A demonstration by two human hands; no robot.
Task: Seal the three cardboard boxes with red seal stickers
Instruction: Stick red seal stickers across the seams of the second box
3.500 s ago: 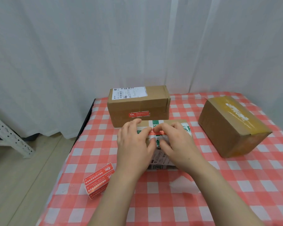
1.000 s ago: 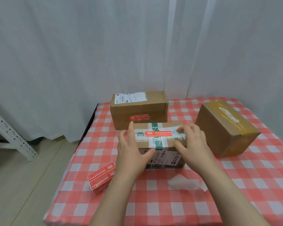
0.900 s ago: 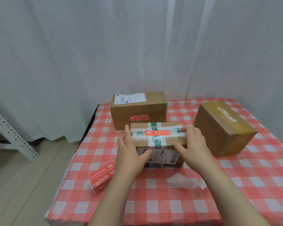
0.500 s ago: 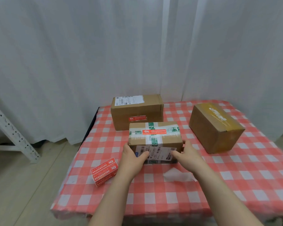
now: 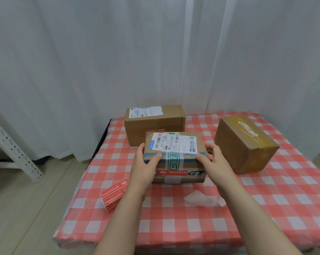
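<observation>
Both hands, the left hand (image 5: 143,169) and right hand (image 5: 215,162), grip the middle box (image 5: 175,157) at counter centre, now tipped so its red sticker (image 5: 171,173) faces near, suggesting the right-hand box (image 5: 244,144) comes next.

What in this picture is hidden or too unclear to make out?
- Back box: its red sticker is mostly hidden behind the middle box in the head view.
- Right box: only its top and two sides show, so any sticker on its other faces cannot be seen.
- Shipping label and sticker sheets: the print is too small and blurred to read.
- Left hand and right hand: the palms and box ends are hidden.
</observation>
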